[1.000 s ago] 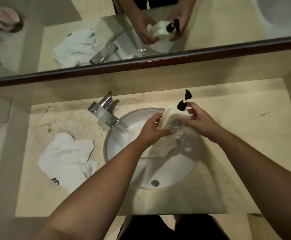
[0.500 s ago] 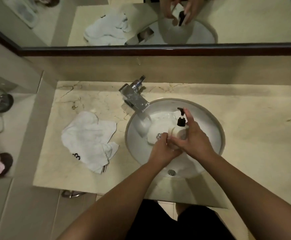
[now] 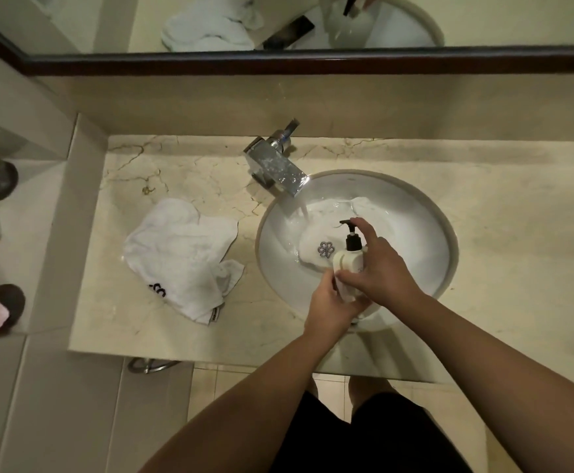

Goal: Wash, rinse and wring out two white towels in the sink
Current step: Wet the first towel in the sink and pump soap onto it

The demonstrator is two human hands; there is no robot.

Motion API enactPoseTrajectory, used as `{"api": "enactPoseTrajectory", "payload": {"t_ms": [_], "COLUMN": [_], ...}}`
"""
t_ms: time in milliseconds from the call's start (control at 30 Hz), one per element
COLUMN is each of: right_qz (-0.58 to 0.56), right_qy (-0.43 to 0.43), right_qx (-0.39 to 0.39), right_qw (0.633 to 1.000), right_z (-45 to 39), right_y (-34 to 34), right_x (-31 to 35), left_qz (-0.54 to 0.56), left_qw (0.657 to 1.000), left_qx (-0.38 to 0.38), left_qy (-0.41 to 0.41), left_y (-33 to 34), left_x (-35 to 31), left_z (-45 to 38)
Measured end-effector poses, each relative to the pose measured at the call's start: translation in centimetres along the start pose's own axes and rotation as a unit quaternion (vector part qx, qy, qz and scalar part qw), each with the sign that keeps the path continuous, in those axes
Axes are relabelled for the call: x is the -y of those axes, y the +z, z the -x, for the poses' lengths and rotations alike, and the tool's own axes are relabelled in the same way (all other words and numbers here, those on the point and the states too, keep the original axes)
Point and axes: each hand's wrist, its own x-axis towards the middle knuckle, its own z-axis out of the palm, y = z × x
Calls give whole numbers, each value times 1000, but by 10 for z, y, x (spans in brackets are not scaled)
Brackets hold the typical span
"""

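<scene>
Left hand cups the soap bottle from below; right hand grips it, forefinger on the pump. Under them one wet towel lies in the sink; the other towel sits on the table.

Both bare forearms reach forward, converging; left hand curled in a grip, palm turned inward; right hand gripping from above, one finger extended forward.
</scene>
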Motion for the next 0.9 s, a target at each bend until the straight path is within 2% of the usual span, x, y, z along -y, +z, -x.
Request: {"api": "enactPoseTrajectory", "payload": {"t_ms": [200, 333, 633, 733, 800, 900], "right_qz": [6, 8, -21, -117, -203, -275], "right_qy": [3, 14, 55, 82, 102, 118], "right_qx": [-44, -74, -89, -61, -44, -19], "right_qw": [999, 997, 994, 988, 973, 954], "right_z": [3, 11, 39, 39, 34, 24], "right_y": [-10, -21, -43, -57, -72, -98], "right_x": [-9, -19, -39, -53, -67, -82], "left_qz": [24, -2, -73, -75, -76, -72], "left_qw": [999, 998, 992, 989, 986, 979], "left_qx": [23, 55, 106, 127, 146, 183], "left_qy": [-16, -12, 15, 26, 32, 45], "left_y": [11, 22, 42, 37, 32, 31], "left_x": [-13, -21, -31, -43, -59, -83], "left_z": [-2, -2, 1, -10, -20, -39]}}
